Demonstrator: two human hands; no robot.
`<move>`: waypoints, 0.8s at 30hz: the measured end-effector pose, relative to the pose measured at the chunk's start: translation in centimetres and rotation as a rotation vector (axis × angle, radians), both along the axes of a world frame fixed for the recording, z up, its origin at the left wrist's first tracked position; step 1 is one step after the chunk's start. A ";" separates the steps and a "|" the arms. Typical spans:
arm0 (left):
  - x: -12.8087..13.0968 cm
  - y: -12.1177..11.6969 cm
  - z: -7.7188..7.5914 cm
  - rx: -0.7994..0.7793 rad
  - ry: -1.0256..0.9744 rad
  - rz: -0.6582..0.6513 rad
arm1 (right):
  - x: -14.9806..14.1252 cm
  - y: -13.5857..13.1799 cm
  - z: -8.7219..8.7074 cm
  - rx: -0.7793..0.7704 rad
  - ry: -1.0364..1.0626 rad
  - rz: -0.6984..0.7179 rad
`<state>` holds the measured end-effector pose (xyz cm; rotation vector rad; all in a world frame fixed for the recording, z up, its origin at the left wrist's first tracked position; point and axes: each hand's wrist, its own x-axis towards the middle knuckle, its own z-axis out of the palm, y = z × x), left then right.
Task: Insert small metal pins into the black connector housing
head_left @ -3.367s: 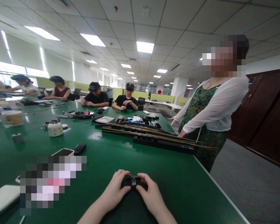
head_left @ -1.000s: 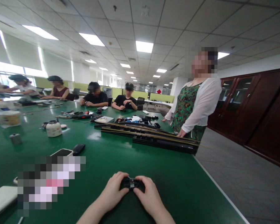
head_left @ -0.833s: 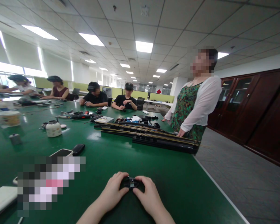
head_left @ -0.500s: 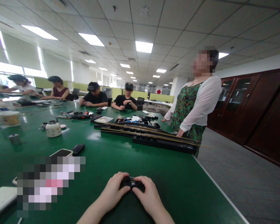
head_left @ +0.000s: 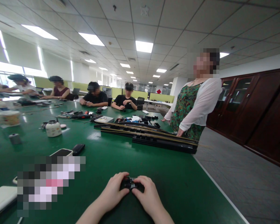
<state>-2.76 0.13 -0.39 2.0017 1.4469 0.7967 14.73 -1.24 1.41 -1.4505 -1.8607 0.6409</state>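
Observation:
A small black part with a shiny metallic piece in its middle (head_left: 130,183) is held just above or on the green table (head_left: 102,161); I cannot tell whether it touches the surface. My left hand (head_left: 115,188) grips its left end between thumb and fingers. On the right end, my right hand (head_left: 146,189) has a like hold, thumb at the near side and fingers over the far side. Much of the part is hidden by the fingers, and its exact kind does not show.
Long black rails with thin yellowish rods (head_left: 154,137) lie across the table beyond my hands. To the left are a phone (head_left: 62,153), a white box-like object (head_left: 2,200) and a cream jar (head_left: 53,128). A person (head_left: 193,102) stands at the right edge; several others sit opposite.
Both hands keep hold of the black part, which has tilted slightly between the fingers. The fingertips have shifted a little; all else on the table stays put.

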 end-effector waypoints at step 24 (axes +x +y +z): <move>0.3 0.1 0.2 0.030 0.019 0.014 | -0.2 0.0 0.0 0.033 -0.027 -0.036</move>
